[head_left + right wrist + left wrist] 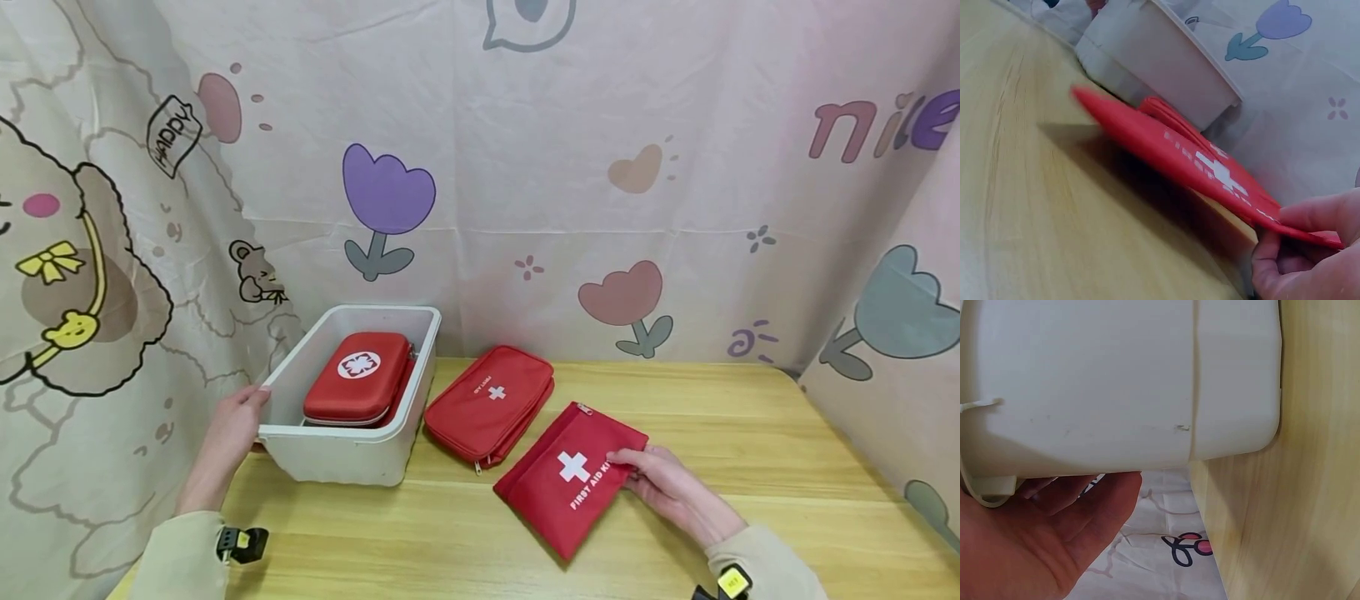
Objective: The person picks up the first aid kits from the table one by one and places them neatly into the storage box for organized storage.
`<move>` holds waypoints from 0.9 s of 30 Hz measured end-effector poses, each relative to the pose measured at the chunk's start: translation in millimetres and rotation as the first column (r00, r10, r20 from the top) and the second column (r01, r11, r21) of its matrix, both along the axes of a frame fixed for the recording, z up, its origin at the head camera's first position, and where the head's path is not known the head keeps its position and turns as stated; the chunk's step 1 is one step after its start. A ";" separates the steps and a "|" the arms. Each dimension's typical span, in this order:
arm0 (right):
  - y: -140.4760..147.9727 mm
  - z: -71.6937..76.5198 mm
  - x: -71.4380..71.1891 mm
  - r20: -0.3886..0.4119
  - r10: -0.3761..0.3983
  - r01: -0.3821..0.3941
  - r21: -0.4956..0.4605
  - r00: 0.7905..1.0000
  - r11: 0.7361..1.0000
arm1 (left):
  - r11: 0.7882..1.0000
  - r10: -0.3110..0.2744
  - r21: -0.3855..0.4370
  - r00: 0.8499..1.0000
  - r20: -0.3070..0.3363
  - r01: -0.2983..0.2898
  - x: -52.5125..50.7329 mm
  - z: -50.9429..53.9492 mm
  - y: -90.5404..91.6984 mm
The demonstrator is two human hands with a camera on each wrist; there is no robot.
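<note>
from the head, looks forward and down over left hand (237, 419) and right hand (667, 483), farthest back. from the left wrist, sideways, closely faces the white bin (1097, 381) beside that hand. from the right wrist, looks along the red pouch (1147, 147) ahead of that hand, sharing the white bin with both others.

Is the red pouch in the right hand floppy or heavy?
The pouch probably bends only a little: gripped at one side, it sticks out nearly straight. It looks thin, so it's likely light. Being flat, it probably won't roll.
</note>
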State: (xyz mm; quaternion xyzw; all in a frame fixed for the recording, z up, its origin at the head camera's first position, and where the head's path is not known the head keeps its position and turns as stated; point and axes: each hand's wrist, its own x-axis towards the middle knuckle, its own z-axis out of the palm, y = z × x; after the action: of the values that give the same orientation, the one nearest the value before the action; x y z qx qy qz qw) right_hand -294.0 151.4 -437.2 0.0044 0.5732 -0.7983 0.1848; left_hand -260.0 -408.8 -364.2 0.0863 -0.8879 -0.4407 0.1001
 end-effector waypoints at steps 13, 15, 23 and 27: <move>-16.0 0.6 2.8 0.083 -0.203 0.191 0.132 0.976 0.973 | 1.000 0.008 -0.002 1.000 0.000 -0.008 -0.9 0.1 -1.0; -16.2 -0.5 2.7 0.077 -0.223 0.208 0.168 0.972 0.964 | 1.000 0.013 -0.005 1.000 -0.006 -0.013 -0.9 0.3 -0.4; -12.2 -5.5 3.4 0.037 -0.242 0.230 0.203 0.970 0.952 | 1.000 0.012 -0.014 1.000 -0.016 -0.012 -0.9 0.7 0.0; -9.6 -5.2 1.8 0.004 -0.248 0.241 0.231 0.969 0.943 | 1.000 0.017 -0.020 0.999 -0.028 -0.018 -1.4 -0.3 -0.7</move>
State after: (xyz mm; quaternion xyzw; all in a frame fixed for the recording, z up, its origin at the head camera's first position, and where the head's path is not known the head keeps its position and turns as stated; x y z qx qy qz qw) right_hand -292.1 141.8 -442.3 0.1099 0.6530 -0.7436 0.0922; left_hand -261.4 -409.5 -364.5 0.0871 -0.8900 -0.4320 0.1172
